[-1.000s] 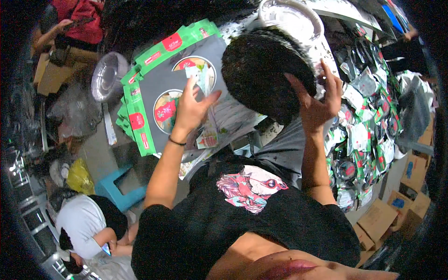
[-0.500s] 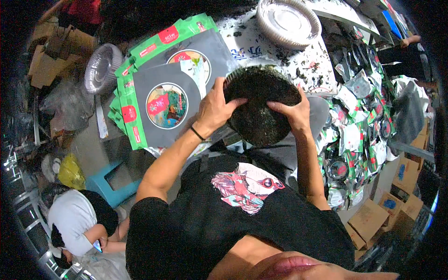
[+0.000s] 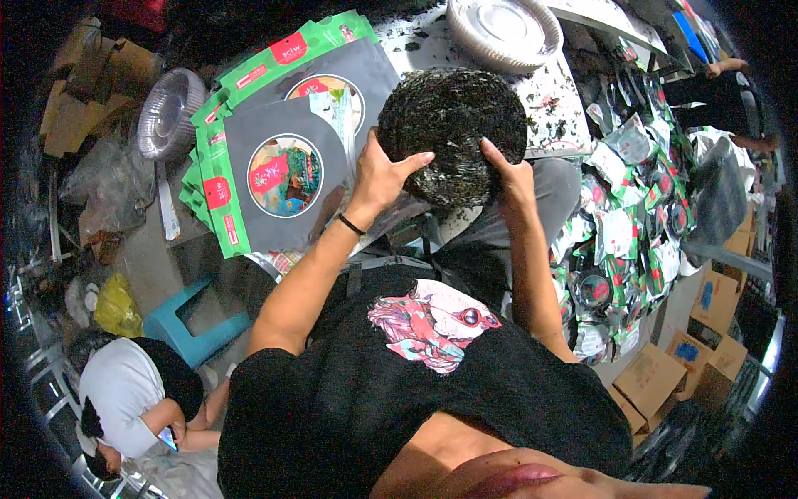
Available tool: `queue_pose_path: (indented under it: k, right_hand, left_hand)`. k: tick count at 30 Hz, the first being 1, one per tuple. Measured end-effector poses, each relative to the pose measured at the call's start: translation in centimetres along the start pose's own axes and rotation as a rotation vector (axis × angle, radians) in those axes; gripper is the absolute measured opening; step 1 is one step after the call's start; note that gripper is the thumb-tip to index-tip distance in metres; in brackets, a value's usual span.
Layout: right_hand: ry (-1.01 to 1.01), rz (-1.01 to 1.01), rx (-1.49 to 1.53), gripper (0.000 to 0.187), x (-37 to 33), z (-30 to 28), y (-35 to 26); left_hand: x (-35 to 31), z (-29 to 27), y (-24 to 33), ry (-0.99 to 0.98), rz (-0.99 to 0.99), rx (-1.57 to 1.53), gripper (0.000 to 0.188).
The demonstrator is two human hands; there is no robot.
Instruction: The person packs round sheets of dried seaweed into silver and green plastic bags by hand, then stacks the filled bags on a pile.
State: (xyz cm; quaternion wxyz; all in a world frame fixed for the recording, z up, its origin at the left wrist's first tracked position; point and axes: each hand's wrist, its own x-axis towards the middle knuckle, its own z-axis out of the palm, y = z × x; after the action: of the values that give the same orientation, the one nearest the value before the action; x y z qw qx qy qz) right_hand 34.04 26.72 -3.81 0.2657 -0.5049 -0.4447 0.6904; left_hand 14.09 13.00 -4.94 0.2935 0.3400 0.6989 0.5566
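A round, dark cake of dried seaweed [image 3: 453, 125] is held up in front of me between both hands. My left hand [image 3: 384, 176] grips its lower left edge, thumb on the near face and fingers behind it. On the lower right edge, my right hand [image 3: 511, 176] closes the same way, with its fingers mostly hidden. Just left of the seaweed lies a stack of grey and green packaging bags [image 3: 237, 158], each with a round picture window. Beyond the seaweed, a clear round plastic tray [image 3: 504, 32] rests on the white table top [image 3: 559, 104] among dark seaweed crumbs.
Another clear round tray [image 3: 170, 114] sits left of the bags. A large heap of filled packets [image 3: 619, 224] spreads on the right, with cardboard boxes [image 3: 652, 381] below it. At lower left, a crouching person [image 3: 125, 391] holds a phone near a teal stool [image 3: 195, 328].
The seaweed cake has tipped upward and moved slightly away from me, so its broad face shows more fully. Both hands still hold it. The whole view has shifted a little.
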Motion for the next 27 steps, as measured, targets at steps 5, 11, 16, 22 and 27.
queue_pose_path:
  k: [5, 11, 16, 22, 27]
  right_hand:
    - [-0.071, -0.229, -0.311, 0.082, 4.9, -2.7, -2.3]
    - [-0.111, -0.333, -0.298, 0.085, 7.1, 0.9, -0.4]
    - [0.238, -0.618, -0.695, 0.079, 6.9, 4.2, 1.0]
    - [0.448, -0.849, -0.808, 0.073, 6.6, 4.9, 2.6]
    - [0.108, -0.456, -0.525, 0.069, 7.5, 3.8, 0.5]
  left_hand:
    - [4.9, -2.6, -0.2, -0.161, 0.126, 0.335, 0.111]
    - [7.1, 0.5, -2.4, 0.077, -0.073, 0.503, 0.090]
    - [6.3, 2.0, -0.8, 0.253, -0.105, 0.516, 0.080]
    - [4.4, 3.3, 7.8, 0.183, 0.513, 1.035, 0.072]
    - [5.6, 2.2, 3.1, -0.120, 0.529, 1.083, 0.067]
